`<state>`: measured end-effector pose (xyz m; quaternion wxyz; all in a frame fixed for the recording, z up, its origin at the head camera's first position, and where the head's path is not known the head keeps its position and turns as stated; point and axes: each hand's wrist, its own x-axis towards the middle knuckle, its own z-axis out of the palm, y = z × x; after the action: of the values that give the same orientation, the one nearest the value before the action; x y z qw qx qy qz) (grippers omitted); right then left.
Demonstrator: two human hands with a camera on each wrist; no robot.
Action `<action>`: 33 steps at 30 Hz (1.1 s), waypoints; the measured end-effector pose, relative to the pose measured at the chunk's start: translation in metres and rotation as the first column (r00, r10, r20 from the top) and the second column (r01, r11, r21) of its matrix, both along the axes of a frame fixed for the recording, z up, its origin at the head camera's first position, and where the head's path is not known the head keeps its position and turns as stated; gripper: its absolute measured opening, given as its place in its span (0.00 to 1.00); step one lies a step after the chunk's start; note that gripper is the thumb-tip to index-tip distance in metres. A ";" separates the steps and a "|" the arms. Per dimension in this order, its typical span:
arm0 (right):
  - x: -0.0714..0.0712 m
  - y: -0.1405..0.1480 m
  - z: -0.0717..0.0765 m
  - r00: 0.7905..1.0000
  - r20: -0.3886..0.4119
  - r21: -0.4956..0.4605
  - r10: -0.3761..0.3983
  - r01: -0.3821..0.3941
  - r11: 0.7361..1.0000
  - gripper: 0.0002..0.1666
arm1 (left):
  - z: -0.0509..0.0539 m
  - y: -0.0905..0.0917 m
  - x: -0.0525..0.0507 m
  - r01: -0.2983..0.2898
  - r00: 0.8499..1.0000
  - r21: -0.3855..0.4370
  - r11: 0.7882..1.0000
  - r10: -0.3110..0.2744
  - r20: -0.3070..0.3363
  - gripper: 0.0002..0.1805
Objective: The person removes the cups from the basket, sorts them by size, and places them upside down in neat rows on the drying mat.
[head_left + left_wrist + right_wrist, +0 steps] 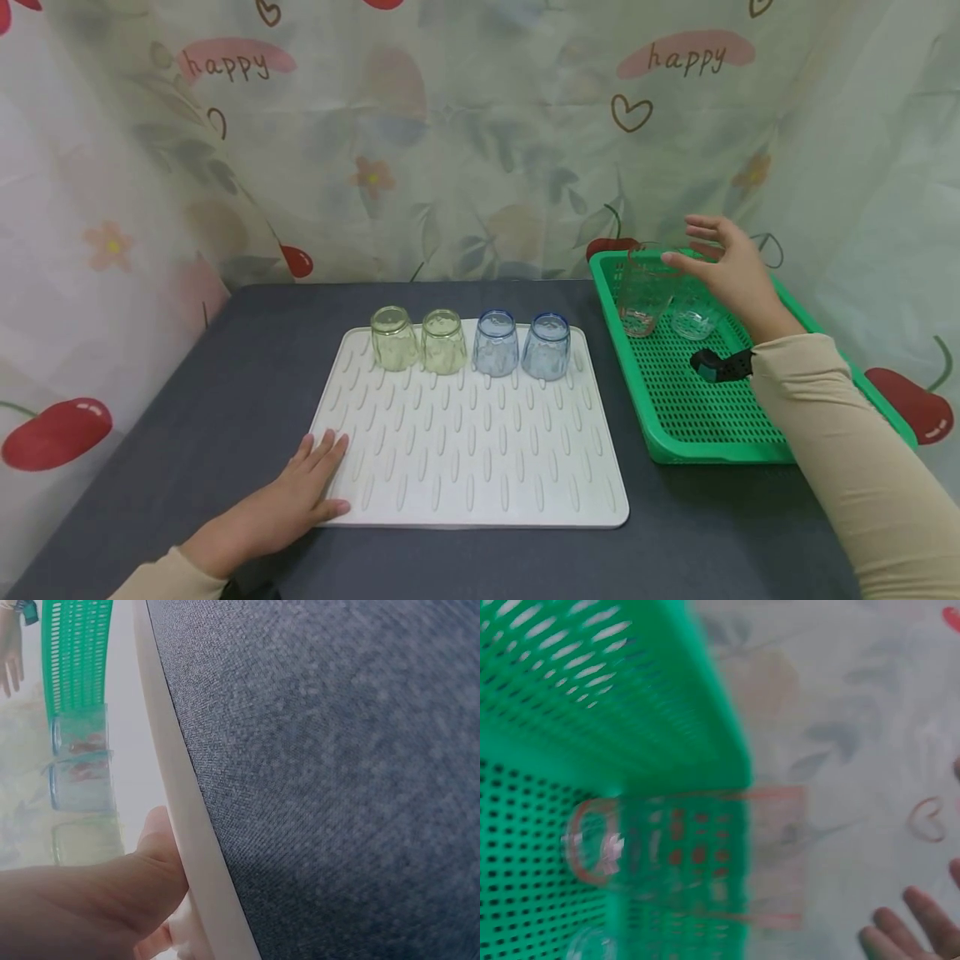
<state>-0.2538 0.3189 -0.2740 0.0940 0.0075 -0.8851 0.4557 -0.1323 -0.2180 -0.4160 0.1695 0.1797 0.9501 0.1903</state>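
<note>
My left hand point(281, 508) lies on the left edge of a white ribbed mat point(480, 450), fingers spread; the left wrist view shows its thumb point(157, 847) against the mat's rim. Two yellow-green glasses point(393, 340) and two blue glasses point(495, 343) stand upside down in a row at the mat's back. My right hand point(731, 271), fingers apart and holding nothing, hovers over the green basket point(723, 452). Below and beside it in the basket are a tall pink-tinted glass point(641, 300) and a shorter clear glass point(693, 317). The right wrist view shows the tall glass point(682, 855) and some fingertips point(922, 922) apart from it.
A dark grey table point(202, 417) carries the mat and the basket, which stands to the mat's right. Patterned curtains point(465, 150) hang behind and at both sides. A black band point(723, 365) is on the right wrist, above the basket.
</note>
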 end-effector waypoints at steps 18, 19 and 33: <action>-0.029 -0.001 -0.039 0.999 0.045 0.069 -0.013 0.010 0.998 0.55 | -0.003 0.001 0.000 -0.006 1.000 -0.010 1.000 0.006 -0.024 0.50; -0.030 -0.001 -0.039 0.999 0.046 0.071 -0.013 0.010 0.997 0.55 | -0.002 0.001 0.000 -0.006 1.000 -0.009 1.000 0.006 -0.026 0.50; -0.041 -0.005 -0.042 0.998 0.053 0.096 -0.023 0.018 0.995 0.54 | 0.000 0.001 0.003 -0.007 0.999 0.005 1.000 0.007 -0.031 0.49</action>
<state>-0.2953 0.3140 -0.3161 0.0742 -0.0093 -0.9082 0.4118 -0.1298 -0.2166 -0.4156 0.1536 0.1797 0.9528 0.1905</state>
